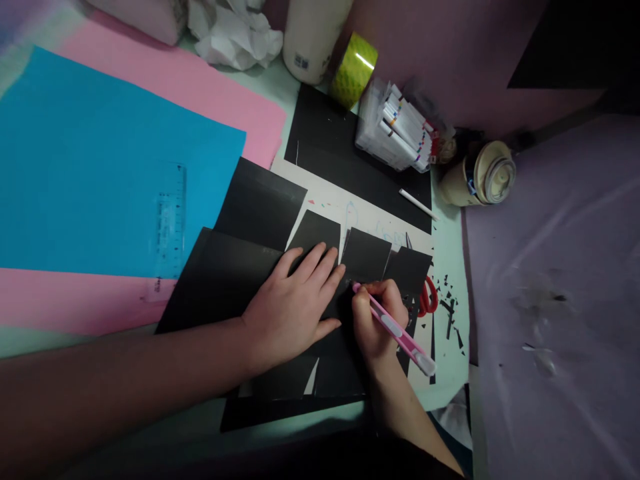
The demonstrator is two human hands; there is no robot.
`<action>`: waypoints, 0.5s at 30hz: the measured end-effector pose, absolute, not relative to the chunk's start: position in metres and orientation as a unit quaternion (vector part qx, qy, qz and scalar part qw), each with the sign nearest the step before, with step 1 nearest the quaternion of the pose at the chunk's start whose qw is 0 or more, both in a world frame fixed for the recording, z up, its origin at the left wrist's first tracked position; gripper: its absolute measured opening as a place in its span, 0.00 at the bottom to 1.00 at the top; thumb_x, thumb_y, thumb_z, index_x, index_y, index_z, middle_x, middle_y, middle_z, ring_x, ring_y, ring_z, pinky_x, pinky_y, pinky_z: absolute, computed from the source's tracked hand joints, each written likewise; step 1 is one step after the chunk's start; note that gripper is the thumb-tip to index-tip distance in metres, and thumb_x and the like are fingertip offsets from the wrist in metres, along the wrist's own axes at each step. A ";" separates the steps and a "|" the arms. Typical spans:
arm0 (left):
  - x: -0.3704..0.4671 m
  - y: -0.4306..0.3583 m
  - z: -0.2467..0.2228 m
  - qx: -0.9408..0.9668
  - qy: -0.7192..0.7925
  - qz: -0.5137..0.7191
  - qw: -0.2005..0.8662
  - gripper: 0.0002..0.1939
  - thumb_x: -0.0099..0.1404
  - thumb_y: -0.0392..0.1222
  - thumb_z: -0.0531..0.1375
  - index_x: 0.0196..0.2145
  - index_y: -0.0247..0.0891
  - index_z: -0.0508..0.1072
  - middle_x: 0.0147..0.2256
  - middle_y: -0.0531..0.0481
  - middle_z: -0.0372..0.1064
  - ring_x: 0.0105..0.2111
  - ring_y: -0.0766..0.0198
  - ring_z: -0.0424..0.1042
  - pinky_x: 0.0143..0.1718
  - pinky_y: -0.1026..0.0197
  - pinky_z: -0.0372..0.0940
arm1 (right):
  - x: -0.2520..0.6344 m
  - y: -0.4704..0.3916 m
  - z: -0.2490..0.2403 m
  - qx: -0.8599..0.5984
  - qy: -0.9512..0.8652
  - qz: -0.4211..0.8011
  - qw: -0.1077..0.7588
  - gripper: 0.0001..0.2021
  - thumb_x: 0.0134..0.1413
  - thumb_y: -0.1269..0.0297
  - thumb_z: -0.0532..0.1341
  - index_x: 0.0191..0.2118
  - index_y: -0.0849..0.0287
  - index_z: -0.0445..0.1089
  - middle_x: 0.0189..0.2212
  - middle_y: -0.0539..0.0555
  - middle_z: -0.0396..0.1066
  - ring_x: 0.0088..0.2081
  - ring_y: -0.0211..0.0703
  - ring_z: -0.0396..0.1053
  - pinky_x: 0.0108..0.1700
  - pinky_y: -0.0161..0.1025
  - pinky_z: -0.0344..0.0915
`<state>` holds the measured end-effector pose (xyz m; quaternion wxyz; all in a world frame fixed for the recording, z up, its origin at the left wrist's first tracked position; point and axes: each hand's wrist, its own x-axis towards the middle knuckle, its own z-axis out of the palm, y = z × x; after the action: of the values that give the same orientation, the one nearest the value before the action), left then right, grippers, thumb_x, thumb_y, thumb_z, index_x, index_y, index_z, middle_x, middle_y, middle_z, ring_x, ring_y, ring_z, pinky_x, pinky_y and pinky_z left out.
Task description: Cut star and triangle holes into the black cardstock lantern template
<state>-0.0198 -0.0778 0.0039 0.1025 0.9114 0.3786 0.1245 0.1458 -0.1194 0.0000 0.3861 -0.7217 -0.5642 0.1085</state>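
My left hand lies flat with its fingers spread, pressing on black card that is cut into flaps at its far edge. Close beside it, my right hand is closed around a pink craft knife with pale grey grips. The knife's tip end points at the card just right of my left fingertips; the blade itself is too small to make out. Red-handled scissors lie partly hidden beyond my right hand. Small black paper scraps are scattered to the right of the card.
Blue paper and pink paper spread on the left, with a clear ruler on top. At the back stand yellow-green tape, a box of white markers and a lidded cup. A white stick lies on black paper.
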 end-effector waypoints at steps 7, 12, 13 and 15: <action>-0.020 -0.078 0.003 0.911 0.379 0.130 0.100 0.37 0.64 0.59 0.60 0.62 0.32 0.65 0.65 0.36 0.56 0.65 0.46 0.54 0.62 0.42 0.51 | 0.146 -0.119 -0.002 -0.727 -0.558 0.096 0.388 0.06 0.52 0.70 0.61 0.27 0.56 0.64 0.21 0.45 0.69 0.23 0.36 0.66 0.28 0.34 0.62; -0.020 -0.078 0.003 0.911 0.378 0.129 0.100 0.36 0.64 0.59 0.59 0.63 0.32 0.64 0.66 0.36 0.56 0.65 0.46 0.54 0.62 0.42 0.51 | 0.146 -0.119 -0.001 -0.730 -0.555 0.099 0.387 0.05 0.51 0.70 0.61 0.27 0.56 0.65 0.22 0.46 0.70 0.24 0.37 0.67 0.29 0.34 0.63; -0.020 -0.078 0.003 0.911 0.378 0.129 0.099 0.36 0.64 0.59 0.59 0.63 0.32 0.64 0.66 0.36 0.56 0.65 0.46 0.54 0.62 0.42 0.51 | 0.146 -0.119 -0.001 -0.732 -0.552 0.101 0.386 0.05 0.52 0.69 0.61 0.27 0.56 0.65 0.22 0.46 0.69 0.24 0.37 0.66 0.28 0.34 0.63; -0.020 -0.078 0.003 0.911 0.378 0.130 0.097 0.36 0.64 0.59 0.60 0.62 0.32 0.65 0.66 0.36 0.56 0.65 0.45 0.53 0.62 0.42 0.51 | 0.145 -0.119 0.000 -0.731 -0.553 0.106 0.385 0.06 0.53 0.69 0.60 0.27 0.56 0.65 0.21 0.46 0.69 0.23 0.37 0.66 0.28 0.34 0.62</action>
<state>-0.0199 -0.0781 0.0034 0.0970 0.9114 0.3782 0.1300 0.1455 -0.1188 -0.0001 0.3852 -0.7309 -0.5532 0.1065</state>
